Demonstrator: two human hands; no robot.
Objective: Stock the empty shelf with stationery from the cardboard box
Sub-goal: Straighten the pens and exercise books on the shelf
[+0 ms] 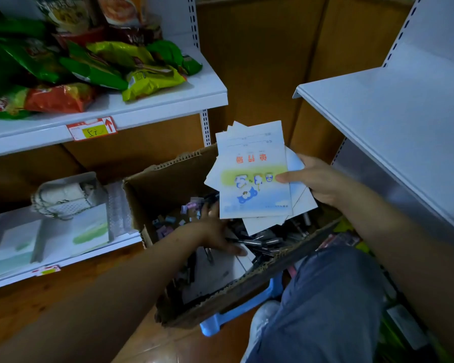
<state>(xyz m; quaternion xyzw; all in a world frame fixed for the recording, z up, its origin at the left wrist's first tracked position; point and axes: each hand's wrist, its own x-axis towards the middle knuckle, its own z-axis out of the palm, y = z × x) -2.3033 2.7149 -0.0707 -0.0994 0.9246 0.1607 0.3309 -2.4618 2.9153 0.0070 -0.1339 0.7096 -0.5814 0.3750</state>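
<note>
My right hand [312,179] grips a fanned stack of thin exercise books [252,176] with blue and green printed covers, thumb on top, held above the open cardboard box [168,176]. My left hand [215,231] reaches down into the box, fingers among dark pens [262,239] and small pastel erasers [192,208]; the books hide part of it, so what it holds is unclear. The empty white shelf [393,111] stands to the right, level with the books.
A shelf [152,111] at the left holds green, yellow and red snack bags. Below it, a lower shelf [89,255] carries flat paper packs and a white mesh bundle. The box rests on a blue plastic stool [236,313]. My knee in blue jeans is at the lower right.
</note>
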